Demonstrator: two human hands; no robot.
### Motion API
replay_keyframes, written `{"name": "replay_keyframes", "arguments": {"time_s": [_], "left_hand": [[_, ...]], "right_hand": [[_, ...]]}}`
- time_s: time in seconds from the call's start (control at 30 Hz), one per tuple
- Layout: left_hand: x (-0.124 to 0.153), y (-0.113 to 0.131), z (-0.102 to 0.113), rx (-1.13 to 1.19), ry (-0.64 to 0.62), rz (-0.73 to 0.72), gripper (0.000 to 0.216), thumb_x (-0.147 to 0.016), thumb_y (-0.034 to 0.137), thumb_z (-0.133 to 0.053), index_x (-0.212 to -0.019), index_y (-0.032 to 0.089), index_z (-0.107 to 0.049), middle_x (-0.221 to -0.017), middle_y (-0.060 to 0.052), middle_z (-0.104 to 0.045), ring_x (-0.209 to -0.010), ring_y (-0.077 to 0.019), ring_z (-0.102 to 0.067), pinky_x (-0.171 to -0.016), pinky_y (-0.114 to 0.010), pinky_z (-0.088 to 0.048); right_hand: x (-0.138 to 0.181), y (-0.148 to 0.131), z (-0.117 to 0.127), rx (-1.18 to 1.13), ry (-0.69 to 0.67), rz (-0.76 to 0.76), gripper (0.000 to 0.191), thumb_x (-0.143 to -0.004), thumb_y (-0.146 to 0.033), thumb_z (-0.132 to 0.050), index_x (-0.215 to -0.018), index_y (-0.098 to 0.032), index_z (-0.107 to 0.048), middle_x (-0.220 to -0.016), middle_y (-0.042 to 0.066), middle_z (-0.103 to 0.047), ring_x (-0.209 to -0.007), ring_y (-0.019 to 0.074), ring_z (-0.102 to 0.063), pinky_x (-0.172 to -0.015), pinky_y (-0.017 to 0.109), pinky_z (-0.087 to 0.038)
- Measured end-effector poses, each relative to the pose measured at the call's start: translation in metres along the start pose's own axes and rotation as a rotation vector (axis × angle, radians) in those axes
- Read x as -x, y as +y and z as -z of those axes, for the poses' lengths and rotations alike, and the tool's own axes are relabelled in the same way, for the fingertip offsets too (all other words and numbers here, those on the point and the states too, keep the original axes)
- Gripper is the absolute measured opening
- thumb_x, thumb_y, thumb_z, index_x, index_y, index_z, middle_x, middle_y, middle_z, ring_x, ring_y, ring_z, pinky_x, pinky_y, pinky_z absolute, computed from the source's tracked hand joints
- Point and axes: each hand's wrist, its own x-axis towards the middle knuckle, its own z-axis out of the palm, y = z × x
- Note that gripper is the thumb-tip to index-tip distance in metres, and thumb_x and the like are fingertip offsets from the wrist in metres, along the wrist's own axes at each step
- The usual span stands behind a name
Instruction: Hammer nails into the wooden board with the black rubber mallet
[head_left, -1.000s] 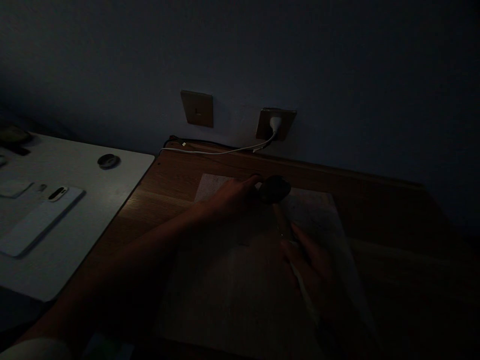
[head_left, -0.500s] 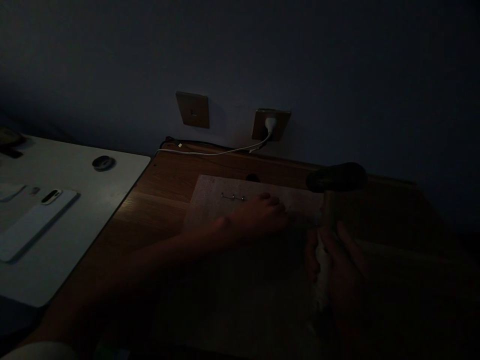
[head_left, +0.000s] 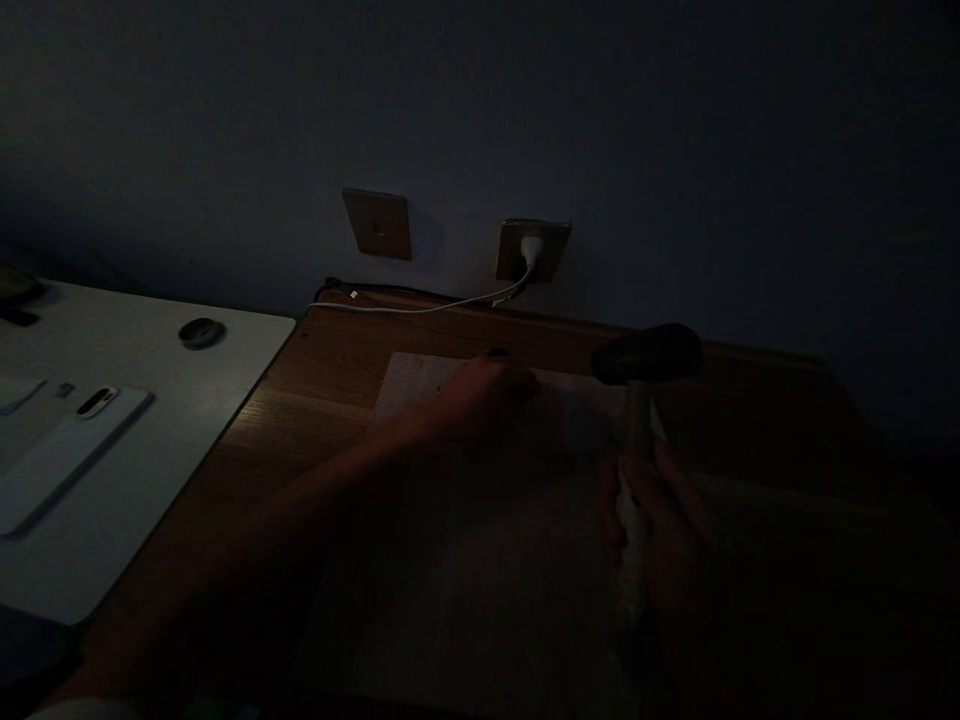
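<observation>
In a dim room, a pale board (head_left: 405,380) lies on a wooden table (head_left: 281,420) by a wall (head_left: 712,180). The right hand (head_left: 664,510) is wrapped round the handle of a mallet (head_left: 646,355), its head near the board's far right corner. The left hand (head_left: 487,395) curls at the board's far part; darkness hides any hold. A swing misjudged in this gloom could strike those fingers. Beyond the board, a cord (head_left: 420,309) and the wall limit reach; room looks wider to its right.
</observation>
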Motion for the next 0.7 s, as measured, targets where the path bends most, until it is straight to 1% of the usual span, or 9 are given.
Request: {"name": "replay_keyframes", "arguments": {"time_s": [0.1,0.23,0.33,0.4,0.47,0.53,0.6,0.7], "left_hand": [[0.002,-0.005,-0.006,0.040,-0.008,0.005,0.026,-0.093,0.010,-0.064,-0.109,0.020,-0.082,-0.110,-0.008,-0.083,-0.099,-0.0221,-0.078,-0.089,-0.033,-0.059],[0.005,-0.005,-0.011,0.038,-0.025,0.002,0.025,-0.096,0.015,-0.063,-0.112,0.020,-0.081,-0.112,-0.008,-0.083,-0.103,-0.0230,-0.078,-0.095,-0.034,-0.059],[0.006,-0.006,-0.010,0.023,-0.032,0.017,0.028,-0.095,0.014,-0.062,-0.116,0.021,-0.079,-0.115,-0.008,-0.082,-0.105,-0.0235,-0.077,-0.095,-0.034,-0.059],[0.006,-0.006,-0.009,0.044,-0.030,0.042,0.031,-0.093,0.013,-0.062,-0.119,0.021,-0.077,-0.115,-0.008,-0.081,-0.103,-0.0229,-0.077,-0.091,-0.033,-0.059],[0.006,-0.006,-0.008,0.061,-0.035,0.065,0.027,-0.093,0.015,-0.063,-0.116,0.020,-0.076,-0.110,-0.008,-0.081,-0.097,-0.0224,-0.076,-0.085,-0.032,-0.058],[0.006,-0.006,-0.008,0.053,-0.037,0.050,0.020,-0.093,0.017,-0.064,-0.109,0.019,-0.076,-0.106,-0.007,-0.080,-0.094,-0.0226,-0.075,-0.083,-0.032,-0.057],[0.006,-0.006,-0.009,0.034,-0.020,0.021,0.017,-0.094,0.018,-0.063,-0.105,0.018,-0.076,-0.108,-0.008,-0.079,-0.097,-0.0233,-0.074,-0.085,-0.032,-0.056],[0.007,-0.005,-0.012,0.023,-0.007,0.023,0.017,-0.096,0.019,-0.063,-0.106,0.019,-0.077,-0.112,-0.009,-0.080,-0.101,-0.0243,-0.075,-0.087,-0.034,-0.056]], "right_hand": [[0.000,-0.001,-0.001,0.025,0.002,-0.017,0.036,-0.090,-0.061,-0.073,-0.088,-0.025,-0.064,-0.048,-0.007,-0.051,-0.034,0.0099,-0.041,-0.032,0.020,-0.029],[0.001,-0.002,-0.003,0.030,0.008,-0.043,0.037,-0.087,-0.059,-0.076,-0.087,-0.025,-0.061,-0.049,-0.007,-0.053,-0.035,0.0099,-0.043,-0.033,0.019,-0.031],[0.001,-0.006,-0.005,0.056,0.011,-0.044,0.039,-0.086,-0.061,-0.075,-0.089,-0.025,-0.061,-0.048,-0.007,-0.053,-0.034,0.0098,-0.042,-0.033,0.019,-0.030],[0.001,-0.009,-0.003,0.099,-0.011,-0.041,0.042,-0.086,-0.065,-0.074,-0.089,-0.025,-0.062,-0.047,-0.007,-0.051,-0.034,0.0102,-0.042,-0.033,0.020,-0.031],[0.000,-0.010,0.000,0.147,-0.048,-0.062,0.044,-0.085,-0.066,-0.075,-0.095,-0.024,-0.064,-0.049,-0.007,-0.053,-0.035,0.0104,-0.042,-0.033,0.021,-0.033],[0.000,-0.009,0.004,0.185,-0.097,-0.108,0.052,-0.083,-0.068,-0.076,-0.108,-0.024,-0.067,-0.053,-0.007,-0.055,-0.036,0.0110,-0.043,-0.032,0.021,-0.034],[0.001,-0.005,0.009,0.205,-0.127,-0.132,0.061,-0.082,-0.070,-0.076,-0.122,-0.024,-0.067,-0.055,-0.008,-0.055,-0.036,0.0116,-0.042,-0.031,0.022,-0.035],[0.003,0.001,0.014,0.233,-0.138,-0.150,0.067,-0.084,-0.071,-0.074,-0.132,-0.025,-0.067,-0.056,-0.007,-0.055,-0.037,0.0126,-0.044,-0.032,0.023,-0.037]]}}
